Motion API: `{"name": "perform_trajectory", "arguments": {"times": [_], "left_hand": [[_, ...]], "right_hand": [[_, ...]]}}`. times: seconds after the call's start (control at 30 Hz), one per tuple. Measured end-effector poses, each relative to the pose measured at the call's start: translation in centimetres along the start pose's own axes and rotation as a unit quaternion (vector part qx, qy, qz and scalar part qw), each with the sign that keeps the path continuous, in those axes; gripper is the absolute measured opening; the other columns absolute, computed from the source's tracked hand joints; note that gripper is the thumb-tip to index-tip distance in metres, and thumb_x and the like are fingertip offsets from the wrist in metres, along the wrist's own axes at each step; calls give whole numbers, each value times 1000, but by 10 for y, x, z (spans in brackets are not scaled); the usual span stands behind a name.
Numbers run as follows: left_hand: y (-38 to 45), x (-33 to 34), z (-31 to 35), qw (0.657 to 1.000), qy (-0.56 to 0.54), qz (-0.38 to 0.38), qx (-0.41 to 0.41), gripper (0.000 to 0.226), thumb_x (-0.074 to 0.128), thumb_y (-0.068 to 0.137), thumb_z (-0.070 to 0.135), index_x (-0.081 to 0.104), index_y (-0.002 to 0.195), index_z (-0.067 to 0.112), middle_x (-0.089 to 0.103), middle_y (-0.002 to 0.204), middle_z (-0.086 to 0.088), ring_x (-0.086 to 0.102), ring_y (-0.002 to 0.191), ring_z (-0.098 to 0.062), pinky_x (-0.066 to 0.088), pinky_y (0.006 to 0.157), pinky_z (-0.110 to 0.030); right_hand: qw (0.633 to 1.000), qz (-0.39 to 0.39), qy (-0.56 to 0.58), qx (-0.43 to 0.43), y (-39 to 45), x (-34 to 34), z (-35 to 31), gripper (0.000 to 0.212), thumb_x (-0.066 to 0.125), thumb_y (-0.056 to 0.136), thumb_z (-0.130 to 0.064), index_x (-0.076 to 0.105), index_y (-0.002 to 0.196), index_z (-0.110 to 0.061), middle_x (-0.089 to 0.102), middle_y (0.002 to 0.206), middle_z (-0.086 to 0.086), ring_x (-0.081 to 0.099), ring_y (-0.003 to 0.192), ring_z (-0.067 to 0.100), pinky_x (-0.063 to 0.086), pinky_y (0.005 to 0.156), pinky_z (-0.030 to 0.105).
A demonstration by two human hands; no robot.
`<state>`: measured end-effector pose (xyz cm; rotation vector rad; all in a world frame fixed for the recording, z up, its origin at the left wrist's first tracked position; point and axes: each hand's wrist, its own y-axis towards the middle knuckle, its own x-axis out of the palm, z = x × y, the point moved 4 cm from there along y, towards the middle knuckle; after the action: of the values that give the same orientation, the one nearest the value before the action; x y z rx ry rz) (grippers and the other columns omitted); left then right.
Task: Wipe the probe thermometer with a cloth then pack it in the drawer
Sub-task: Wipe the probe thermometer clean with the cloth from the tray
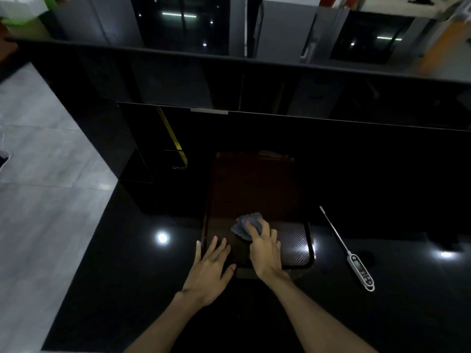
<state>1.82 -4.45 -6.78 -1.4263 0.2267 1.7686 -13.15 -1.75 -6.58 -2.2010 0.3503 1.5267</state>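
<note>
Across the lower frame spreads a glossy black tabletop (pixel 127 289), throwing back bright spots of ceiling light, with pale grey floor tiles (pixel 38 187) to its left and dark glass-fronted cabinets (pixel 178 21) beyond a raised black ledge. On the tabletop, near the middle, lies a dark brown tray (pixel 254 189) with a textured bottom, its far part lost in shadow. Both bare forearms reach up from the bottom edge to the tray's near end. The left hand (pixel 211 266) lies flat and released, fingers spread, palm down over the tray's near left corner, gripping nothing. The right hand (pixel 265 250) rests on the tray just beside it, its fingertips pressing onto a crumpled grey-blue cloth (pixel 246 224); whether the fingers have closed on the cloth cannot be told. To the right of the tray, well apart from both hands, the probe thermometer (pixel 356 266) lies flat on the tabletop, untouched, its white body and display toward the near edge and its thin metal probe pointing away and to the left
</note>
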Motion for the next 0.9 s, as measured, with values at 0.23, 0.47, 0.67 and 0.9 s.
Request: {"name": "perform_trajectory", "arguments": {"times": [0.23, 0.47, 0.67, 0.9], "left_hand": [[23, 2, 68, 999, -2, 24, 47, 65, 23, 98, 50, 20, 153, 17, 10, 163, 2, -6, 150, -16, -17, 115, -42], [62, 24, 179, 991, -56, 67, 101, 51, 36, 101, 39, 34, 148, 20, 31, 157, 3, 17, 148, -17, 1, 119, -33], [103, 45, 266, 986, -144, 75, 28, 32, 47, 98, 32, 58, 124, 17, 57, 122, 0, 49, 118, -21, 46, 91, -34], [141, 62, 301, 962, -166, 75, -204, 39, 50, 92, 51, 67, 100, 16, 66, 109, -6, 61, 105, -28, 44, 71, -33]], "right_hand": [[992, 116, 44, 14, -26, -54, 95, 70, 57, 81, 6, 40, 143, -21, 33, 149, 14, 42, 118, 36, 45, 94, 51], [983, 173, 32, 50, -53, -103, 218, 61, 60, 86, -2, 44, 141, -21, 35, 148, 9, 43, 115, 31, 48, 88, 41], [989, 139, 52, 27, -52, -109, 292, 61, 59, 84, 0, 46, 139, -22, 36, 148, 8, 44, 117, 31, 48, 94, 43], [992, 90, 85, -7, -38, -106, 332, 62, 56, 84, 2, 46, 140, -23, 35, 148, 6, 41, 119, 29, 45, 98, 43]]}}
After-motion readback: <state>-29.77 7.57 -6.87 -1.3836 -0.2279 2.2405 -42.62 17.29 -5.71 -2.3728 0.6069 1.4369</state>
